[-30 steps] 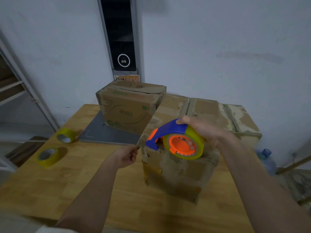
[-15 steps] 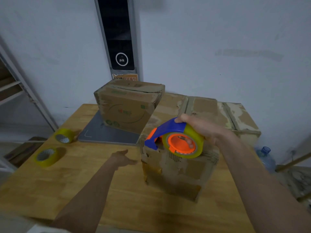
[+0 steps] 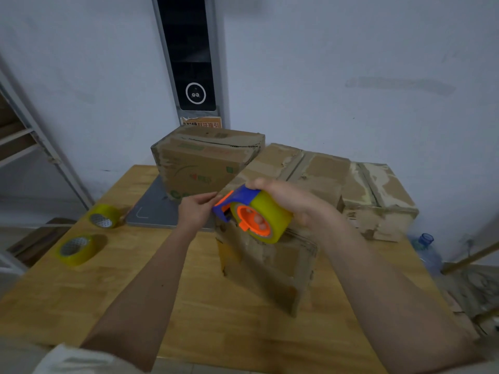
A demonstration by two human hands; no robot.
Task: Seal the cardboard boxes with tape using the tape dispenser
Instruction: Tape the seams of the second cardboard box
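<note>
- Tape dispenser (image 3: 249, 211): we judge it light and rigid, a blue and orange plastic frame carrying a yellowish roll; the roll's smooth face looks slippery, so the frame's arched top and the orange hub are the surer places to hold.
- We see the right hand (image 3: 291, 202) wrapped over the dispenser from its 3 o'clock side, fingers closed around frame and roll, fingertips showing through the hub.
- Left hand (image 3: 195, 210): it sits at the dispenser's 9 o'clock, thumb and forefinger pinched together right at the cutter end. We judge they are taking the free tape end, but the tape itself is too thin to make out.
- Dispenser position: held just above the near top edge of the front cardboard box (image 3: 266, 263), which stands on the tabletop (image 3: 94, 292).
- Cardboard: worn and scuffed, so we expect its flaps to yield under pressure.
- Two spare tape rolls (image 3: 77, 249) lie well apart at 9 o'clock.
</note>
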